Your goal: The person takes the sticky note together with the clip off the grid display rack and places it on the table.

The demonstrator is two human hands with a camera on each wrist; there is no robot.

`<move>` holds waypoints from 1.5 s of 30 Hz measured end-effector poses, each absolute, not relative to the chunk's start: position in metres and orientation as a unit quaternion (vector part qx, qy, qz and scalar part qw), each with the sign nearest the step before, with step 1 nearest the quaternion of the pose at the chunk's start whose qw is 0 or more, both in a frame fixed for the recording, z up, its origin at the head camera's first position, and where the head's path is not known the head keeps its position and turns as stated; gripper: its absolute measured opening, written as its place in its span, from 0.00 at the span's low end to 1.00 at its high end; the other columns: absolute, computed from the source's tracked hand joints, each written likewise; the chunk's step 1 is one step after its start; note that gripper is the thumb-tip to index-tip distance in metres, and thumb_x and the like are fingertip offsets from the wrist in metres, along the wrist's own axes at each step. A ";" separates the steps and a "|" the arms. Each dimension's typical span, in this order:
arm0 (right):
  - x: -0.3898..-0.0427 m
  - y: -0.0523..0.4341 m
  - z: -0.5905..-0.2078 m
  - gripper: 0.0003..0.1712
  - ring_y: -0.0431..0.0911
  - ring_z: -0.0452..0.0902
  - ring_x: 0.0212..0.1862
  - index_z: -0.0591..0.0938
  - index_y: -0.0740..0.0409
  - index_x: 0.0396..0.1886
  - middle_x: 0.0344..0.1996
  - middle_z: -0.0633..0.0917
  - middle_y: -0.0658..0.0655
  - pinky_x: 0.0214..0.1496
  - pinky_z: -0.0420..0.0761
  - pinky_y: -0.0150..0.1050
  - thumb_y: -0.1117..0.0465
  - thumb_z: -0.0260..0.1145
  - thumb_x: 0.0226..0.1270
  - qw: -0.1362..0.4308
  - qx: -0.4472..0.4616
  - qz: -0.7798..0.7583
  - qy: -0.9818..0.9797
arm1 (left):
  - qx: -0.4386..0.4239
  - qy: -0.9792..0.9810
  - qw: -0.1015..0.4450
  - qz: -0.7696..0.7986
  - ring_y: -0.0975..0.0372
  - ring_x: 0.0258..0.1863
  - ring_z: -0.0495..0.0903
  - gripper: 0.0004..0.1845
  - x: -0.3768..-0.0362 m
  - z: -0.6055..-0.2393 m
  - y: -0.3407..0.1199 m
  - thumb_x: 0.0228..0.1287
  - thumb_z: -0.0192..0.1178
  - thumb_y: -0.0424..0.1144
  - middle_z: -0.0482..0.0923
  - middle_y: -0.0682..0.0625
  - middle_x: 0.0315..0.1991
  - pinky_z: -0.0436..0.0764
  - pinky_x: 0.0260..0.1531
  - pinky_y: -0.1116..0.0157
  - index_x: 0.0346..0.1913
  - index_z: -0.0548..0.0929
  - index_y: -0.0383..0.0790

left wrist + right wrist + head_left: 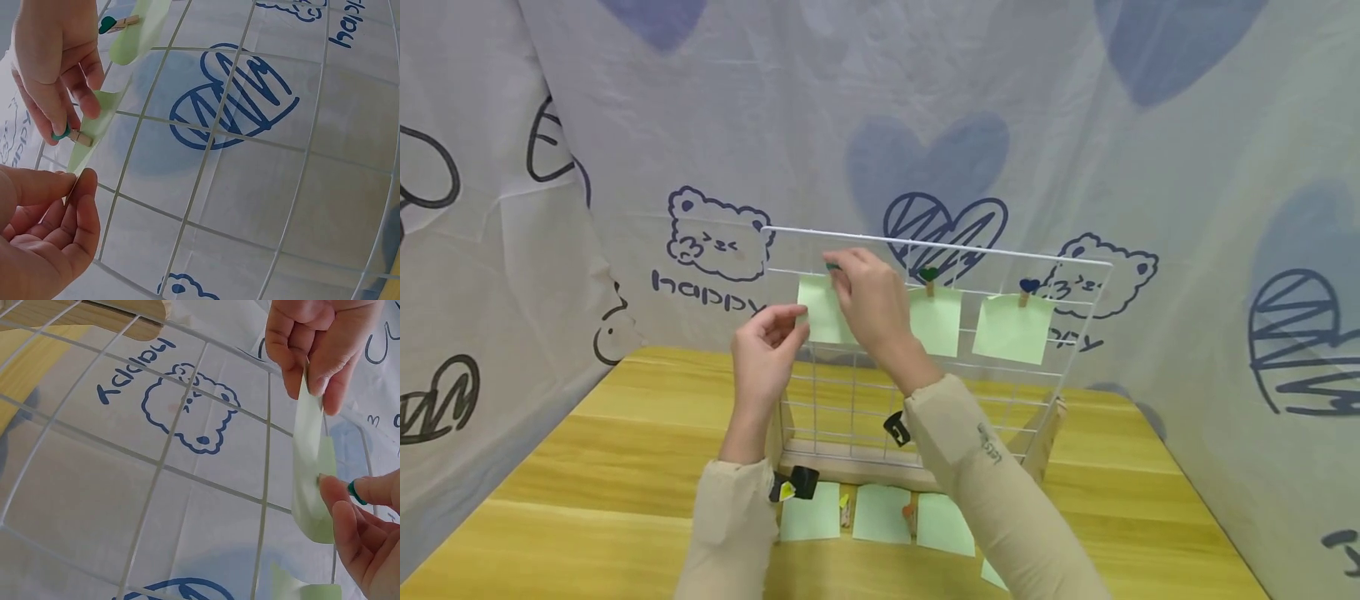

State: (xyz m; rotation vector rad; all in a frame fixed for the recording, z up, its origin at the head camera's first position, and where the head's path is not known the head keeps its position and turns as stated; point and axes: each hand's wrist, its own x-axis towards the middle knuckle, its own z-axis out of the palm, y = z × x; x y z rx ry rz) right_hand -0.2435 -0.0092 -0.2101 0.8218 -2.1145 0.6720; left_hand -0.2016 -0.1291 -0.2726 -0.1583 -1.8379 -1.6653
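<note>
At the upper left of the white wire grid, a pale green paper note stands against the wires. My left hand pinches the note's left edge between thumb and forefinger. Along the top edge, my right hand pinches a small wooden clothespin with a green heart. In the left wrist view the clothespin lies over the note's edge; whether it also grips a wire I cannot tell. The right wrist view shows the note curving between both hands.
To the right, two more notes hang from the grid by a green heart clothespin and a blue heart clothespin. Several notes lie on the wooden table before the grid's wooden base, with yellow and orange clothespins among them.
</note>
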 end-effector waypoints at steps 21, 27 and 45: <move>-0.251 -0.009 -0.211 0.07 0.44 0.79 0.28 0.85 0.62 0.33 0.29 0.84 0.56 0.30 0.74 0.26 0.70 0.64 0.54 0.431 0.337 0.288 -0.786 | -0.062 -0.710 0.344 -0.612 0.64 0.27 0.74 0.10 -0.204 -0.277 -0.127 0.53 0.57 0.21 0.78 0.37 0.35 0.74 0.29 0.76 0.40 0.78 0.26; -0.254 -0.011 -0.215 0.05 0.44 0.75 0.22 0.84 0.65 0.29 0.24 0.83 0.57 0.25 0.72 0.25 0.72 0.64 0.54 0.446 0.347 0.337 -0.754 | -0.069 -0.710 0.362 -0.600 0.62 0.26 0.74 0.09 -0.204 -0.277 -0.126 0.54 0.57 0.21 0.77 0.36 0.34 0.73 0.27 0.77 0.40 0.78 0.25; -0.260 -0.011 -0.224 0.05 0.44 0.69 0.20 0.82 0.70 0.27 0.22 0.80 0.60 0.21 0.69 0.27 0.78 0.61 0.52 0.517 0.377 0.435 -0.634 | -0.081 -0.701 0.372 -0.602 0.65 0.25 0.73 0.09 -0.203 -0.279 -0.128 0.51 0.58 0.20 0.78 0.39 0.32 0.73 0.25 0.76 0.37 0.79 0.25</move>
